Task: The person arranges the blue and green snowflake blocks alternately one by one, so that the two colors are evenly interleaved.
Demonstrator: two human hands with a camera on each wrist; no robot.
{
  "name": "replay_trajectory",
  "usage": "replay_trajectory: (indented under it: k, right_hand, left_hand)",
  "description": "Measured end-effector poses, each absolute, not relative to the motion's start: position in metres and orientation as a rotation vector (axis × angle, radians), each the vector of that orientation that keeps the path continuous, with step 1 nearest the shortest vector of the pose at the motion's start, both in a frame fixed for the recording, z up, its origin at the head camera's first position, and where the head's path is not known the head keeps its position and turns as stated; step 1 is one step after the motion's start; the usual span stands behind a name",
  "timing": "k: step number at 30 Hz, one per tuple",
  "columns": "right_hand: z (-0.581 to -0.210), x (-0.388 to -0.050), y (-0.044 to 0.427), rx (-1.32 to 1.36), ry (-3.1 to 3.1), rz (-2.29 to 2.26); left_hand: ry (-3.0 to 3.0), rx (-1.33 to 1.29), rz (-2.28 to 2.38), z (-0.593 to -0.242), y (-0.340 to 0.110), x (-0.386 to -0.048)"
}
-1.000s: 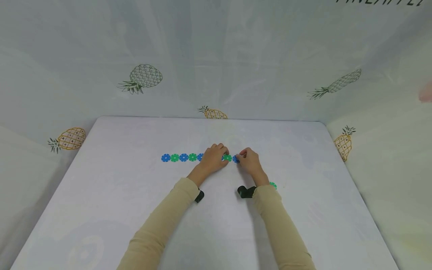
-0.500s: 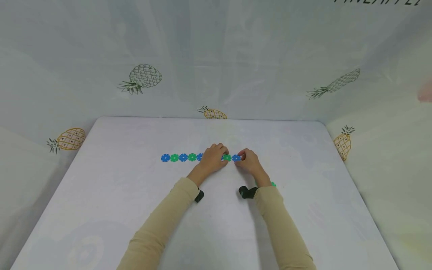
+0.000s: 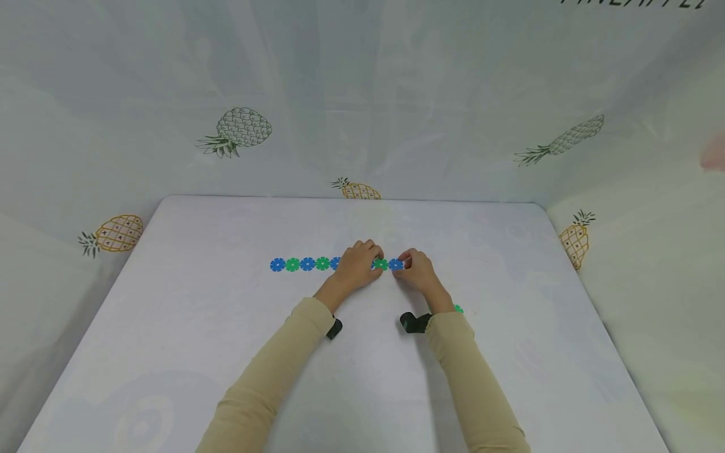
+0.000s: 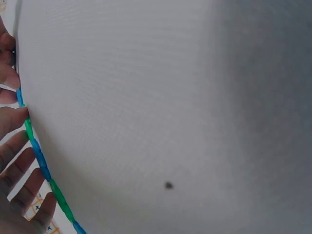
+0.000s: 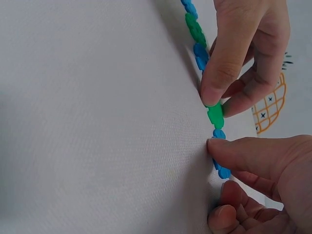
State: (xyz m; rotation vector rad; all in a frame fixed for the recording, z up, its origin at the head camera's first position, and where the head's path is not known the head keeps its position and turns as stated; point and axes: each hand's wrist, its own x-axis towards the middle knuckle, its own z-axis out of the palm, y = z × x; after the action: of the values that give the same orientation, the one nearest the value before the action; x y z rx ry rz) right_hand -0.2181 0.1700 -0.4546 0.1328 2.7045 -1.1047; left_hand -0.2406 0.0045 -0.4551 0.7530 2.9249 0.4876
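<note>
A row of notched plastic discs, blue and green by turns, lies along the table. My left hand (image 3: pixel 357 264) covers part of that row and pinches its green disc (image 3: pixel 380 265) between thumb and finger. At the right end, my right hand (image 3: pixel 420 272) pinches a blue disc (image 3: pixel 396 265) by its edges. In the right wrist view the blue disc (image 5: pixel 224 172) sits edge to edge with the green disc (image 5: pixel 216 117); whether their notches interlock I cannot tell. The left wrist view shows more of the row (image 4: pixel 41 158) running past my left fingers.
Another green disc (image 3: pixel 458 309) lies beside my right wrist, partly hidden by it. Dark wrist devices (image 3: pixel 415 323) sit under both sleeves. The white table (image 3: pixel 198 352) meets a pineapple-print cloth (image 3: pixel 430 138) at the back and sides.
My right thumb and finger have spread to the blue disc's edges, uncovering its face. That disc has since shifted slightly left against the green one. My left hand has stayed in place.
</note>
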Motion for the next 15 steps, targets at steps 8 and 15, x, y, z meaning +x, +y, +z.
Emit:
replay_trajectory:
  k: [8,15]
  right_hand:
    - [-0.4539,-0.2188,0.1696,0.137,2.709,-1.098]
    - [-0.4538,-0.2183,0.1700,0.126,2.713,-1.096]
  left_hand:
    - [2.922,0.747,0.482,-0.4559,0.0050,-0.2410]
    - [2.923,0.745,0.475,-0.4557,0.0056,-0.2412]
